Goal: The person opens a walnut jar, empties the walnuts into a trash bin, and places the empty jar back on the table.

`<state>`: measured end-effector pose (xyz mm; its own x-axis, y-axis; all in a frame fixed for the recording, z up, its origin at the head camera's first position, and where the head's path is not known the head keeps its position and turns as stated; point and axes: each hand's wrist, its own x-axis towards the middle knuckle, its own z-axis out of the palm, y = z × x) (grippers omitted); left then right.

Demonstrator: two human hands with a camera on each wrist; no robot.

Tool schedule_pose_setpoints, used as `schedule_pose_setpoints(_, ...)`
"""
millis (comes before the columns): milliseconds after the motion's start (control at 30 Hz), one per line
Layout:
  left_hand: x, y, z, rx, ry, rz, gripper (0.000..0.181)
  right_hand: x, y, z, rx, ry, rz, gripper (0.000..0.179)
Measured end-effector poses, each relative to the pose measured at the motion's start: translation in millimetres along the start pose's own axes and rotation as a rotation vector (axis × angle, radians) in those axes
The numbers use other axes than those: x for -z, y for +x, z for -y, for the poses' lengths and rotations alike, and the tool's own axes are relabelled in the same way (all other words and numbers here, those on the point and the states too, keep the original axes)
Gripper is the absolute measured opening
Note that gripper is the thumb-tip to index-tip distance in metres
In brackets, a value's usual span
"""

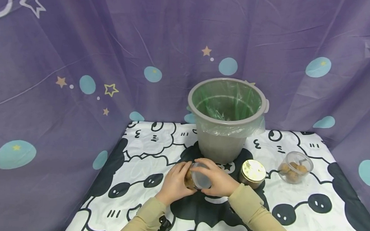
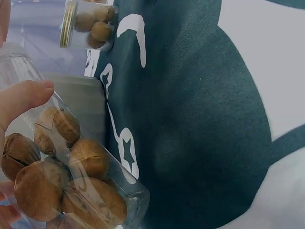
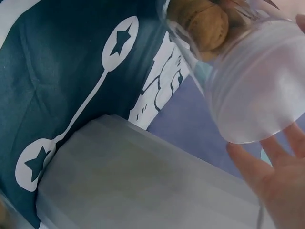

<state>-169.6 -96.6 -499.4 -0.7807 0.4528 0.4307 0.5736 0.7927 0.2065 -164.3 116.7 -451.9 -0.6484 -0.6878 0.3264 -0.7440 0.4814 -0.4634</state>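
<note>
A clear, smooth-walled walnut jar (image 2: 129, 191) is held tilted near the middle of the tabletop (image 1: 148, 207), its mouth end turned to the right. Its wall is glossy and transparent; a round, frosted, translucent lid (image 3: 271, 90) covers the mouth. The walnuts (image 2: 93, 157) inside are roundish and brown, with wrinkled, seamed shells. The left grip (image 1: 176, 183), a bare hand, is wrapped round the body, its thumb lying along the wall. The right grip (image 1: 220, 182) is clamped on the lid, fingers and thumb curled about its edge. Beige sleeves (image 1: 146, 216) cover both forearms.

Just right of the right grip stands an upright jar with a shiny gold lid (image 1: 253, 170); its clear sides show round brown pieces. Farther right is a clear cylindrical tub (image 1: 295, 158) with similar brown pieces at its bottom. On the far side, a tapered grey bin (image 1: 221, 145) has a rounded rim, with a thin, crinkled, greenish film liner (image 1: 245, 101) folded over it. A cloth printed with black-and-white cartoon faces covers the tabletop, and purple fabric (image 1: 183, 31) with stars and pale blue ovals hangs in soft folds behind
</note>
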Motion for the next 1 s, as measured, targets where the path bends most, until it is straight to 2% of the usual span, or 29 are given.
schedule_pose_setpoints(67, 0.0, -0.2, -0.2, -0.005, 0.006, -0.005, 0.099, 1, 0.8, 0, 0.018, 0.009, -0.014, 0.067)
schedule_pose_setpoints(167, -1.0, 0.0, -0.8, -0.016, 0.012, -0.011, 0.098, 2, 1.5, 3, -0.047, 0.024, -0.053, 0.064)
schedule_pose_setpoints(333, -0.9, 1.7, -2.8, -0.021, 0.002, -0.008, 0.1, -1, 3.5, 8, -0.308, 0.03, -0.139, 0.07)
schedule_pose_setpoints(433, -0.6, 1.9, -3.5, -0.014, 0.007, 0.004, 0.1, -3, 5.0, 9, -0.451, 0.043, -0.124, 0.075)
schedule_pose_setpoints(533, -0.7, 1.5, -3.5, -0.009, 0.012, 0.013, 0.1, -5, 5.8, 10, -0.534, 0.032, -0.092, 0.08)
schedule_pose_setpoints(767, -0.9, 0.7, -5.0, -0.015, 0.007, 0.025, 0.099, -7, 6.3, 13, -0.535, -0.05, -0.079, 0.081)
schedule_pose_setpoints(1000, -0.8, -0.2, -6.2, -0.005, 0.003, 0.04, 0.099, -5, 6.0, 15, -0.539, -0.011, -0.055, 0.076)
